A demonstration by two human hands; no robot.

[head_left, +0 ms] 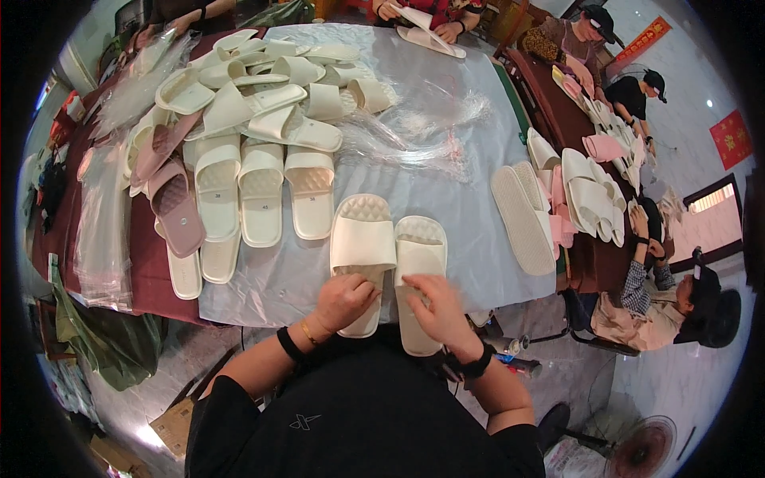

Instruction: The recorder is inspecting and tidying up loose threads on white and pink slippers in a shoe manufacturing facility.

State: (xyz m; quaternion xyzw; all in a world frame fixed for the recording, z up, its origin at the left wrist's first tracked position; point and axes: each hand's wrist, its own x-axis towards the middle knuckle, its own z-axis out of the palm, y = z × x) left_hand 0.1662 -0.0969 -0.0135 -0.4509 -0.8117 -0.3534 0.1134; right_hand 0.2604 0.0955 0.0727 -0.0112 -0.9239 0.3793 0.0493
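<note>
Two off-white slippers lie side by side before me at the near table edge: the left slipper (pixel 362 243) and the right slipper (pixel 421 253), toes pointing away. Over the footbed of the left one, my left hand (pixel 344 301) has its fingers curled in and pressed together; what they hold, if anything, is hidden. My right hand (pixel 438 311) is slightly blurred above the right slipper's footbed, thumb and forefinger apart, with nothing visible between them. Both wrists wear black bands.
A heap of white slippers (pixel 263 179) with a few mauve slippers (pixel 177 207) covers the left. Clear plastic bags (pixel 103 227) lie at the left edge, more plastic (pixel 422 131) at centre back. White and pink slippers (pixel 590 191) stand right. Several people work around the tables.
</note>
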